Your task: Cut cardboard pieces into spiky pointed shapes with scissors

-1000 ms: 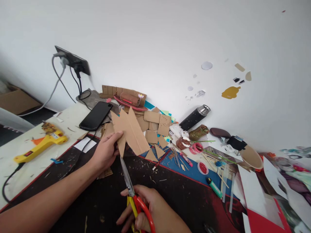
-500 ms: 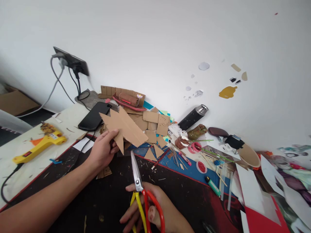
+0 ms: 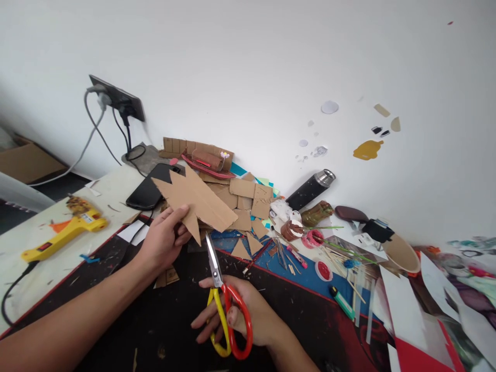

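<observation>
Between thumb and fingers, my left hand (image 3: 168, 232) pinches a piece of cardboard (image 3: 201, 199) with jagged, pointed cuts along its left end. It is held up over the dark mat (image 3: 155, 320). My right hand (image 3: 240, 305) grips a pair of scissors (image 3: 215, 271) with one red and one yellow handle. The thumb goes through the red loop. The blades look closed and point up toward the cardboard's lower spike, a little apart from it. Small cardboard triangles (image 3: 242, 250) lie just beyond the blades.
Leftward lie a yellow glue gun (image 3: 65, 235) and a black phone (image 3: 145, 188). Behind are cardboard scraps (image 3: 242, 187) and a small model boat (image 3: 207, 163). To the right are a black thermos (image 3: 312, 188), paint pots (image 3: 323, 270), sticks, a green cutter (image 3: 342, 303) and papers (image 3: 403, 305).
My right hand has raised the scissors slightly, and their handles have turned more into view. The cardboard in my left hand has tilted and shifted slightly left. The camera view has moved a little.
</observation>
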A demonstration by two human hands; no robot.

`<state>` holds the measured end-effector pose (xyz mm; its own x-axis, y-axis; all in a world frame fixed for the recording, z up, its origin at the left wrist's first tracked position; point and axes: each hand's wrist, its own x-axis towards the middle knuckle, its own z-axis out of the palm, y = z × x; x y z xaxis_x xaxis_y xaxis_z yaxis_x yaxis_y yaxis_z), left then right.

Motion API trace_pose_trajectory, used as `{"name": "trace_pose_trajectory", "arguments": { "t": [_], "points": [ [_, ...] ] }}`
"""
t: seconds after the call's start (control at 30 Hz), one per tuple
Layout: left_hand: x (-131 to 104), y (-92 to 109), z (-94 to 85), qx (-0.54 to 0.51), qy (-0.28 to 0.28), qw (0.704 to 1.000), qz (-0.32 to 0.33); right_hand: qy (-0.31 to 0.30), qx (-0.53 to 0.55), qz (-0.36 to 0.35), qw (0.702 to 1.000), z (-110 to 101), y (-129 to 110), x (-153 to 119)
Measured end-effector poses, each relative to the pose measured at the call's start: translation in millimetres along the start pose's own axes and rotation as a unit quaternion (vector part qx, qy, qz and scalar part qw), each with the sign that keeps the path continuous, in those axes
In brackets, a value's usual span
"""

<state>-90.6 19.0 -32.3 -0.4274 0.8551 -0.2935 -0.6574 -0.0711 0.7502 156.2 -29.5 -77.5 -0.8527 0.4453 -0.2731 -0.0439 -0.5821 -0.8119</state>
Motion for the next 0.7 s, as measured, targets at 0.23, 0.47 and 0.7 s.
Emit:
{"name": "trace_pose_trajectory", "arguments": {
  "t": [0.23,0.47,0.7],
  "points": [
    [-0.4,-1.9,0.2,0.006,0.000,1.000,-0.005,-0.002,0.008,-0.012,1.000,-0.8,-3.1,0.5],
    [-2.8,-4.4,1.0,0.013,0.018,1.000,-0.014,-0.022,0.026,-0.048,0.998,-1.2,-3.4,-2.5],
    [-4.5,-7.8,1.5,0.017,0.007,1.000,-0.019,-0.027,0.019,-0.034,0.999,-2.1,-2.9,-1.2]
  ]
}}
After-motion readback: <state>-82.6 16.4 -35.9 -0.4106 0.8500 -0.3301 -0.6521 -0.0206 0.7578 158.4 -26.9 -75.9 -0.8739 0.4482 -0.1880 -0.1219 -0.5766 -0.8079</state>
